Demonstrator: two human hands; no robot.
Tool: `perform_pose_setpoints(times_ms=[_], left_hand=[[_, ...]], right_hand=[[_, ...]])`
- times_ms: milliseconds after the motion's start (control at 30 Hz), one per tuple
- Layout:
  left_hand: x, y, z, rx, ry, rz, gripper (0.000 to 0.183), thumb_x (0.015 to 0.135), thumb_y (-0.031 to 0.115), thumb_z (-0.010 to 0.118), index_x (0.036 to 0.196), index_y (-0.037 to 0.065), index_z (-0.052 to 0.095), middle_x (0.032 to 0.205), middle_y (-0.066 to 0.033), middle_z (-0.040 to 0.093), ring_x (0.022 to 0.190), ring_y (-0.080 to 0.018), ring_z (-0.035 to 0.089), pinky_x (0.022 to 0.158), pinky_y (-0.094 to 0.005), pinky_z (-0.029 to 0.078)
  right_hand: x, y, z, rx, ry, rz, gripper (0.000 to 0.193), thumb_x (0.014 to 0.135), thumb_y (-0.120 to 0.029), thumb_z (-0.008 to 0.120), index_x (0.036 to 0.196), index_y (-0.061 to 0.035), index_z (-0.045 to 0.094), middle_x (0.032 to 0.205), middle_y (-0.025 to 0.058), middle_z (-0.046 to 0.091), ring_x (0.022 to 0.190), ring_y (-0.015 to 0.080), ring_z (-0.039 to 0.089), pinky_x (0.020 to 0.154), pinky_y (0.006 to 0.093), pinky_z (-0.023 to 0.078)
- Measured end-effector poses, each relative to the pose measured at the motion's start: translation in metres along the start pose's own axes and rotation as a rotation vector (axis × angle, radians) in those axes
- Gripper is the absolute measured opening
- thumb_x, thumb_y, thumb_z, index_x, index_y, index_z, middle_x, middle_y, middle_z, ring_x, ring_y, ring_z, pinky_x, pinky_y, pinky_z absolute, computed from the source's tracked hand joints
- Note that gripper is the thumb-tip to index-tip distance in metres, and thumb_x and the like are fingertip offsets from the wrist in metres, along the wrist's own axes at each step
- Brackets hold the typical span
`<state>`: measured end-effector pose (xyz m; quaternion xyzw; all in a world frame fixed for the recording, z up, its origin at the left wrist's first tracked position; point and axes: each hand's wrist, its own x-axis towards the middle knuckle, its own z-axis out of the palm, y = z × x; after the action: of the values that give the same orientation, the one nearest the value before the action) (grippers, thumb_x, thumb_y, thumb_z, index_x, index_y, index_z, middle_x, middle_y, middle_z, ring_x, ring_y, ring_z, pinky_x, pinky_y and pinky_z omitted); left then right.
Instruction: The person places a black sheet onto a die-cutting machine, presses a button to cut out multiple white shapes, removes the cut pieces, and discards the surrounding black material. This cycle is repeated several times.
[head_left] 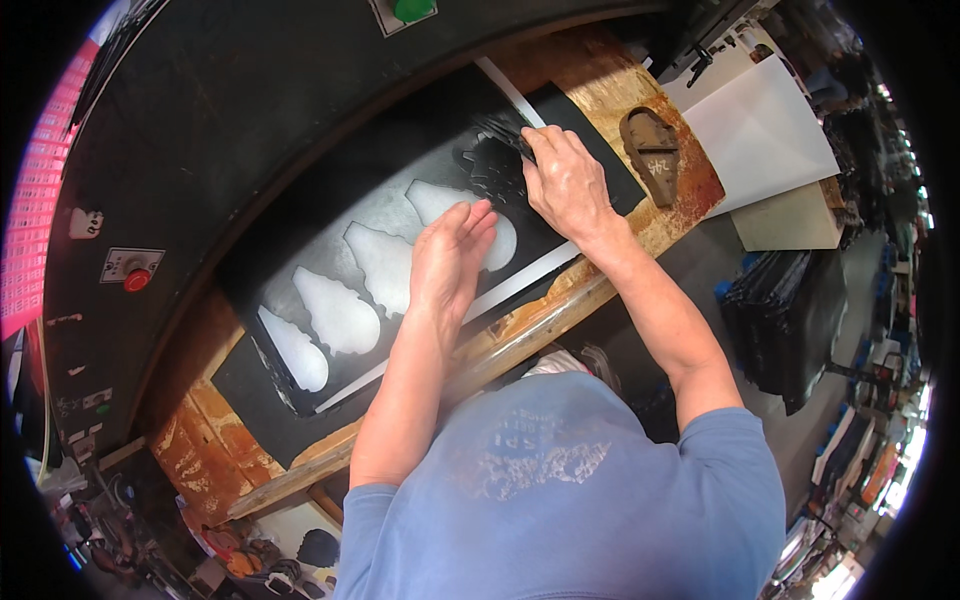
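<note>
One wooden table [208, 440] bears four white shapes [338, 315] near two hands [568, 182].

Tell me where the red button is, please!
In the head view, the red button sits at the left, on a small plate on the dark machine.

We can see a soft blue T-shirt [570, 530] with short sleeves. The left sleeve [368, 520] and the right sleeve [728, 450] are the same plain blue, and each one leaves the elbow bare. We see a pale print [545, 472] on the cloth. It is patchy and worn, like old paint that has rubbed off, with faint letters at the top and a wide, blotchy shape under them. The cloth has small, soft folds. Our left hand [452, 255] and our right hand [570, 182] are bare.
</note>
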<state>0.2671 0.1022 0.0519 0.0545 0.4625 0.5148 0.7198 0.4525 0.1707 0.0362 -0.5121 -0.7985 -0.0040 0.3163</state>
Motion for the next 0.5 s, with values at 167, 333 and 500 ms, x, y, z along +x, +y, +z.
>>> perform_pose_setpoints(times_ms=[167,333,500], left_hand=[[0.012,-0.012,0.007,-0.07,0.014,0.061,0.037,0.105,0.019,0.071,0.131,-0.005,0.06,0.129,-0.0175,0.062,0.121,-0.0276,0.062,0.119,-0.0446,0.047],[0.028,-0.031,-0.004,-0.167,-0.056,0.101,0.045,0.11,0.022,0.063,0.146,-0.001,0.05,0.137,-0.0141,0.058,0.127,-0.0245,0.058,0.117,-0.0418,0.047],[0.055,-0.035,-0.016,-0.427,-0.387,0.017,0.033,0.111,0.02,0.056,0.138,0.002,0.056,0.129,-0.0135,0.066,0.122,-0.0283,0.063,0.113,-0.0426,0.049]], right_hand=[[0.006,-0.011,0.009,-0.008,-0.166,0.067,0.038,0.089,-0.013,0.077,0.121,0.0038,0.068,0.115,0.0176,0.067,0.107,0.0389,0.066,0.089,0.0473,0.06],[0.007,-0.014,0.01,0.009,-0.224,0.144,0.049,0.097,-0.033,0.076,0.128,0.0037,0.068,0.12,0.0201,0.065,0.11,0.0415,0.064,0.095,0.0479,0.057],[0.016,-0.006,0.008,0.126,-0.354,0.149,0.083,0.093,-0.064,0.068,0.12,0.014,0.067,0.125,0.0335,0.063,0.12,0.0463,0.059,0.11,0.0508,0.049]])
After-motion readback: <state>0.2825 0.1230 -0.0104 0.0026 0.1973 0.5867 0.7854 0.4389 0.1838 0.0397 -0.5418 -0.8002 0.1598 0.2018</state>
